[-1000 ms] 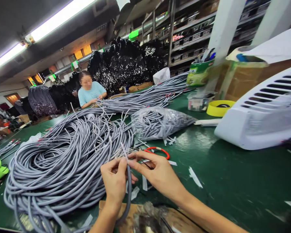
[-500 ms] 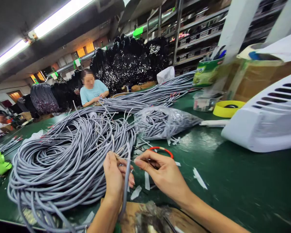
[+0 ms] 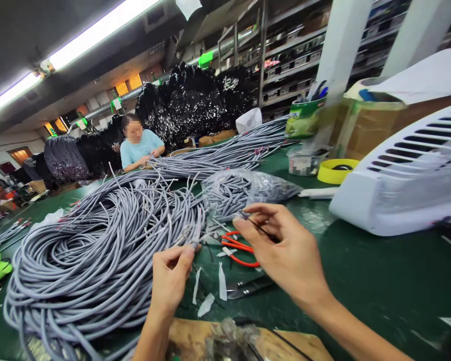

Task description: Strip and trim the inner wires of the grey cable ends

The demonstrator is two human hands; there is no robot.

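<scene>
My left hand (image 3: 171, 278) is closed in a pinch on the end of a grey cable (image 3: 195, 239) at the edge of a large pile of grey cables (image 3: 97, 250). My right hand (image 3: 285, 250) is raised to the right, its fingers pinched on a thin dark strand (image 3: 257, 228). Below and between my hands lie red-handled cutters (image 3: 240, 248) on the green table (image 3: 361, 281), with white paper scraps (image 3: 221, 281) around them.
A clear bag of grey cable pieces (image 3: 244, 190) lies behind my right hand. A white fan housing (image 3: 406, 180) stands at right, with a yellow tape roll (image 3: 336, 170) and a green cup (image 3: 304, 118) behind. A person in a blue shirt (image 3: 139, 145) sits across. Cardboard (image 3: 248, 343) lies at the near edge.
My right hand has pulled up and to the right, away from the left hand, drawing out a thin dark strand. The cutters on the table have come into view.
</scene>
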